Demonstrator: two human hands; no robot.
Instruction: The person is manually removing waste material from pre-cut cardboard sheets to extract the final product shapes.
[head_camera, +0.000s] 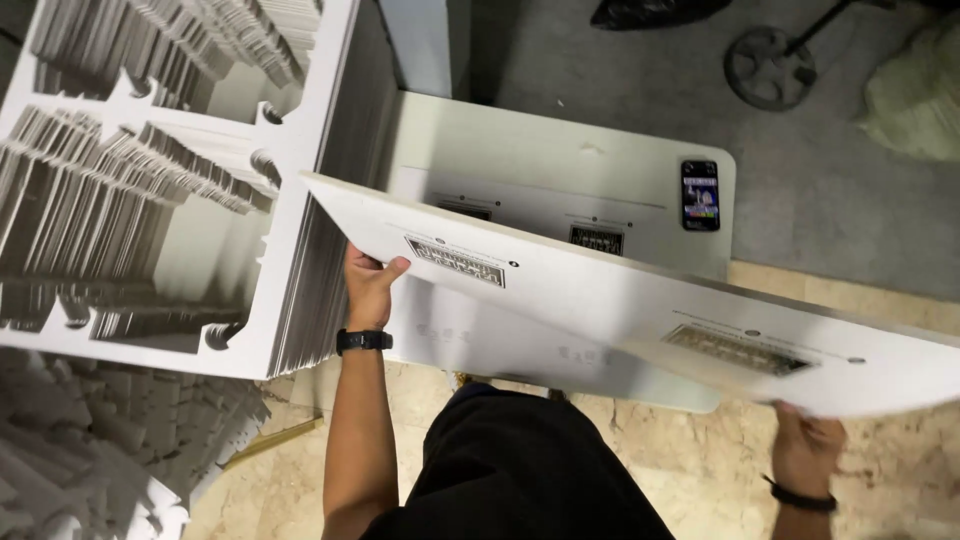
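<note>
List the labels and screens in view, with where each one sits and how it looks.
Phone: far right corner of the lower white sheet, black slab, lit colourful screen.
Near label: on the lifted white sheet by the left hand, dark rectangle.
Right label: same sheet, above the right hand, grey rectangle.
Two dark labels on the lower sheet.

a phone (700, 195) with a lit, colourful screen lies on the white sheet's far corner; dark rectangular printed labels (455, 262) mark the lifted white sheet (600, 290).
</note>
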